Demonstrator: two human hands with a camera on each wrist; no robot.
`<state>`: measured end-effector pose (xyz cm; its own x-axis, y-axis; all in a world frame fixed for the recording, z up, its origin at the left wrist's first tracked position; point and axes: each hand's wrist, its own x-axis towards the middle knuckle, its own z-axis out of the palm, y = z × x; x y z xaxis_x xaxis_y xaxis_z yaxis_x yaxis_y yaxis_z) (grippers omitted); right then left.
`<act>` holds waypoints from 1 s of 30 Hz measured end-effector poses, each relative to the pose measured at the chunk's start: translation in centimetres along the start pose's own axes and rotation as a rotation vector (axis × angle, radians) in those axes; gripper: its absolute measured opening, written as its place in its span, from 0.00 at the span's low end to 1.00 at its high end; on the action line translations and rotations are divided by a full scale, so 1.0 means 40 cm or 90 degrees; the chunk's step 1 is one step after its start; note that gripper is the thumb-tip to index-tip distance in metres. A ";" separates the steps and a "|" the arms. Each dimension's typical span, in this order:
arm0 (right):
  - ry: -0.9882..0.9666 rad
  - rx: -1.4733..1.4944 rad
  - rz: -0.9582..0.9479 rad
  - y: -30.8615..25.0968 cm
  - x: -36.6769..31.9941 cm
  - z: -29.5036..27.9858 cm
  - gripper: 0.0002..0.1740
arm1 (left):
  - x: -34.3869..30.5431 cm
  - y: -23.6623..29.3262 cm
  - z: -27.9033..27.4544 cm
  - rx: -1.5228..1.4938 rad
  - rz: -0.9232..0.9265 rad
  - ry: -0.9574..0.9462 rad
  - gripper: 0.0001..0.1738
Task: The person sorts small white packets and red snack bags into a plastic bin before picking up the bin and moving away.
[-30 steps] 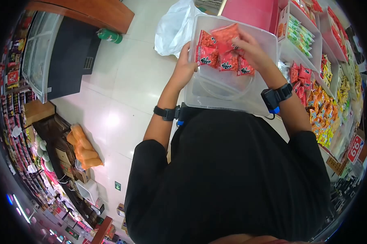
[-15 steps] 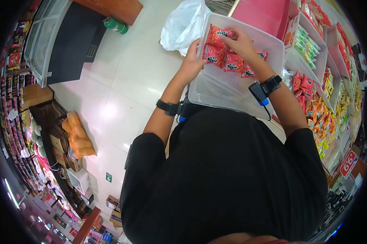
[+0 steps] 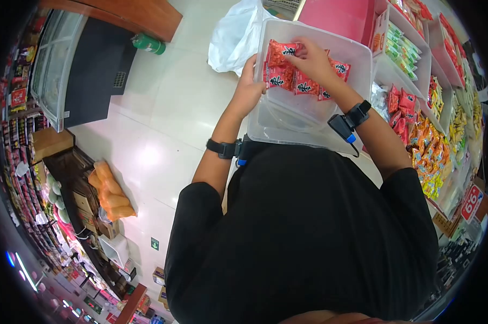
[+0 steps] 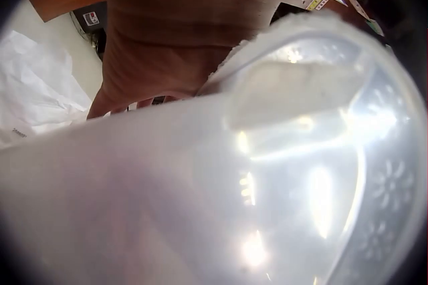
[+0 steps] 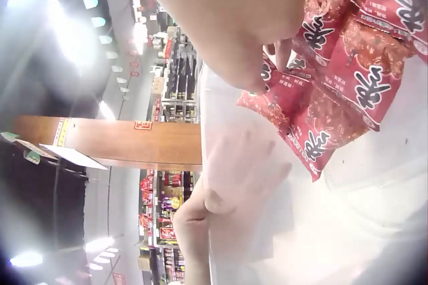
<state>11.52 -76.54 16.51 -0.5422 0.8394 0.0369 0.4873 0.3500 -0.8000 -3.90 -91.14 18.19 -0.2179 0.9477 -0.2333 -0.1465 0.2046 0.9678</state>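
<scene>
Red snack packets lie side by side at the far end of a translucent plastic bin. The right hand reaches into the bin and pinches the upper left packet by its right side. In the right wrist view that hand partly covers the packets. The left hand grips the bin's left rim, thumb over the edge and fingers outside. The left wrist view shows this hand against the cloudy bin wall.
A white plastic bag lies left of the bin. Shelf trays with red packets, orange packets and green packets stand at the right. A pink surface is beyond the bin. An orange sack rests on the floor.
A second ago the right hand held a packet above the middle of the group. That hand has since moved left and down, and the packet is at the upper left. The left hand keeps its grip.
</scene>
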 end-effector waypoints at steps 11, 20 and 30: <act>-0.018 0.007 0.053 0.001 0.025 0.027 0.25 | 0.006 -0.011 -0.005 0.019 0.044 -0.001 0.45; -0.002 -0.102 -0.061 0.003 0.029 -0.001 0.17 | 0.003 0.001 -0.003 -0.019 0.014 -0.011 0.44; -0.100 -0.103 -0.031 -0.011 0.017 -0.033 0.22 | -0.003 0.008 0.000 -0.021 0.015 -0.011 0.44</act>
<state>11.84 -75.56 17.69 -0.6614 0.7494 -0.0298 0.5543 0.4617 -0.6926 -3.94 -91.17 18.54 -0.2047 0.9564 -0.2083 -0.1737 0.1739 0.9693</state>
